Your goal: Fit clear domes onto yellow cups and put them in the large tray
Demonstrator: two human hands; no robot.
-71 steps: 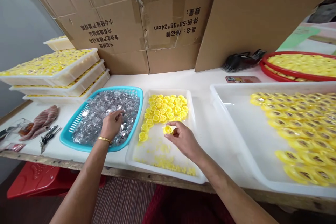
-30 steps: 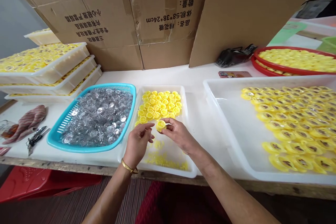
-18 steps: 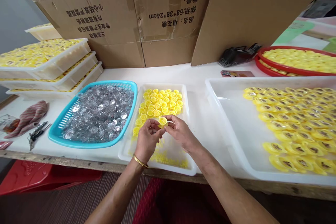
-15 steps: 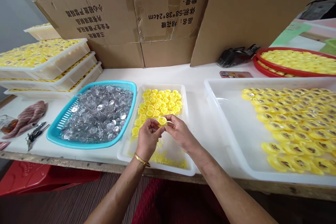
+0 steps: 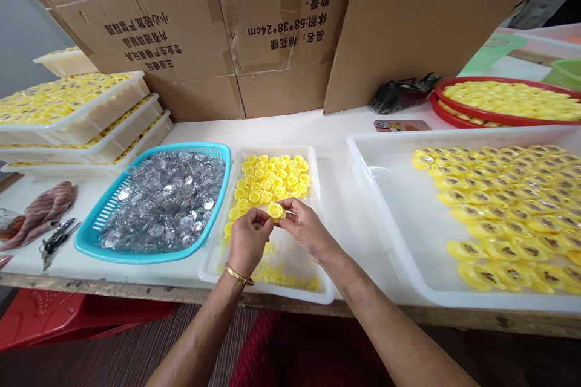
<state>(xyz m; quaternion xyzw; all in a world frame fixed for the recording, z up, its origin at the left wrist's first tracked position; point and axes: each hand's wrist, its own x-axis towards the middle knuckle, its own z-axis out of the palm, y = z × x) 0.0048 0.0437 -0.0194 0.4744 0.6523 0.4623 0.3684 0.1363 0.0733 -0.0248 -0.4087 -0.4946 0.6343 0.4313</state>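
My right hand (image 5: 305,228) grips a small round yellow cup (image 5: 276,211) between thumb and fingers, its open face turned up toward me. Beside it, the fingers of my left hand (image 5: 247,240) are pinched together close against the cup's left edge; what lies between them is hidden. Both hands are above a white tray (image 5: 325,293). In the tray's far half stand several rows of similar yellow cups (image 5: 272,176), and small yellow bits (image 5: 290,280) are scattered at its near end.
Left of the tray, a blue basket (image 5: 82,243) holds clear, shiny round pieces (image 5: 167,199). A larger white tray (image 5: 394,242) on the right contains rows of filled yellow pieces (image 5: 503,199). Stacked trays (image 5: 113,110), keys (image 5: 55,243), a cloth (image 5: 43,211), cardboard (image 5: 281,91) and red trays (image 5: 442,92) surround these.
The view has shifted slightly. The cup has turned a little in my right fingers, and my left fingertips have drawn slightly down and away from its rim.
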